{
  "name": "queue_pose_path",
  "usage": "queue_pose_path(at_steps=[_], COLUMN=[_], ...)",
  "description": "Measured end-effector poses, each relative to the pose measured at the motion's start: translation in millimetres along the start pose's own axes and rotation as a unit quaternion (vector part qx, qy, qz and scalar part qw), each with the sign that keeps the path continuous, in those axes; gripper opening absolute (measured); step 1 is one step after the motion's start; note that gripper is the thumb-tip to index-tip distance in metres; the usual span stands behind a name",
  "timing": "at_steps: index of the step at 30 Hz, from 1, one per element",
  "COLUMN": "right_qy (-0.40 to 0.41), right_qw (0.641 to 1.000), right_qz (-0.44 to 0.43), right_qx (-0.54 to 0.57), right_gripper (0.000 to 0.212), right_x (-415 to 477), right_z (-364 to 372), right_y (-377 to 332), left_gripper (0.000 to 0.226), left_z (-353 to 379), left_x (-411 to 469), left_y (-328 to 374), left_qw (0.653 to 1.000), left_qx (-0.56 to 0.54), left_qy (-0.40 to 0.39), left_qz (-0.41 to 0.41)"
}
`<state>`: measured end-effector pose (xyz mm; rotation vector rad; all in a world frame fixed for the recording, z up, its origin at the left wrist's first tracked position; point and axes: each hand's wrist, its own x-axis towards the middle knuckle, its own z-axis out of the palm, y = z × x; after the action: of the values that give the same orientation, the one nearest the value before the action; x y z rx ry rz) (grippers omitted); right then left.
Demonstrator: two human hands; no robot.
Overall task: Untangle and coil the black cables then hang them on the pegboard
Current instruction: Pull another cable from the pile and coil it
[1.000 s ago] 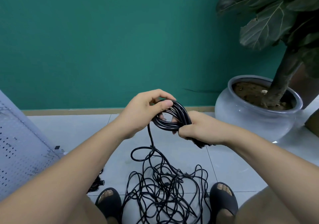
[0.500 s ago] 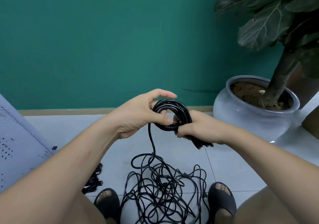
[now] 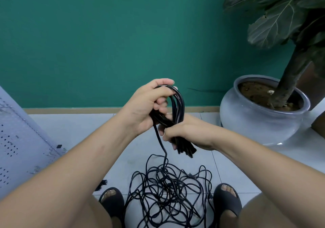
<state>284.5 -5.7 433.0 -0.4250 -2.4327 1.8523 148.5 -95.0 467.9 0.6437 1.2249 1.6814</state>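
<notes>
A coil of black cable (image 3: 178,104) stands upright between my hands above the floor. My left hand (image 3: 146,106) grips the top loop with thumb and fingers curled over it. My right hand (image 3: 186,133) clasps the bundle's lower part, whose end (image 3: 186,149) sticks out below the fist. One strand (image 3: 161,144) runs down from the coil into a tangled heap of black cable (image 3: 168,192) on the tiles between my feet. The grey pegboard (image 3: 19,145) leans at the far left.
A large grey pot (image 3: 260,122) with a broad-leaved plant stands at the right against the green wall. My feet in dark slippers (image 3: 226,203) flank the heap. A small black cable bundle (image 3: 102,183) lies by my left foot on the pale tiled floor.
The coil has turned from lying flat to standing upright. My left hand moved up over its top loop, and my right hand slid lower on the bundle. The view shifted slightly.
</notes>
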Motion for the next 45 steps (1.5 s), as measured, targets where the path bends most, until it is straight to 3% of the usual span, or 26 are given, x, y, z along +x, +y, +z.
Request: queue_pose_path(at_steps=[4, 7, 10, 14, 18, 23, 27, 29, 34, 37, 41, 45], right_qy=[-0.037, -0.055, -0.064, 0.003, 0.066, 0.131, 0.175, 0.195, 0.272, 0.359, 0.486, 0.514], right_qw=[0.999, 0.997, 0.997, 1.000, 0.998, 0.988, 0.971, 0.962, 0.927, 0.901, 0.854, 0.844], right_qz=[-0.010, -0.030, -0.034, -0.005, -0.014, -0.060, -0.097, -0.111, -0.146, -0.151, -0.138, -0.133], right_qx=[-0.034, -0.039, 0.027, 0.018, 0.021, 0.063, 0.130, 0.155, 0.213, 0.189, 0.124, 0.074], right_gripper=[0.025, 0.016, 0.013, 0.019, 0.021, 0.006, 0.017, 0.018, 0.015, 0.031, 0.038, 0.044], right_x=[3.1, 7.4, 10.0, 10.6, 8.9, 5.4, -1.0, -3.5, 0.9, 3.8, 3.6, 6.2], right_z=[7.8, 7.6, 7.4, 6.4, -1.0, -15.1, -26.8, -30.4, -36.8, -42.0, -48.8, -61.2], right_y=[-3.8, -7.3, -6.0, -1.4, -4.1, -6.3, -17.2, -21.4, -26.7, -26.0, -23.1, -14.0], left_gripper=[0.023, 0.022, 0.023, 0.036, 0.025, 0.038, 0.013, 0.022, 0.019, 0.028, 0.033, 0.034], left_z=[-2.9, -5.4, -11.3, -16.9, -16.2, -26.3, -22.6, -18.3, -9.3, -5.7, 1.0, 17.1], left_x=[-2.9, -0.3, 5.4, 11.9, 15.7, 22.8, 16.7, 13.2, 6.6, 3.1, -10.7, -25.8], left_y=[12.3, 22.6, 26.9, 19.3, 7.8, -16.9, -49.9, -70.3, -111.6, -131.0, -145.6, -137.1], left_qw=[0.996, 0.996, 0.997, 0.999, 0.998, 0.996, 0.968, 0.947, 0.930, 0.922, 0.876, 0.838], left_qx=[-0.019, -0.004, 0.010, 0.011, -0.041, 0.077, 0.243, 0.302, 0.327, 0.344, 0.430, 0.495], left_qy=[-0.034, -0.045, -0.049, -0.043, -0.053, -0.037, -0.057, -0.096, -0.138, -0.134, -0.167, -0.196], left_qz=[-0.081, -0.078, -0.051, -0.014, 0.014, 0.006, -0.032, -0.049, -0.095, -0.115, -0.140, -0.118])
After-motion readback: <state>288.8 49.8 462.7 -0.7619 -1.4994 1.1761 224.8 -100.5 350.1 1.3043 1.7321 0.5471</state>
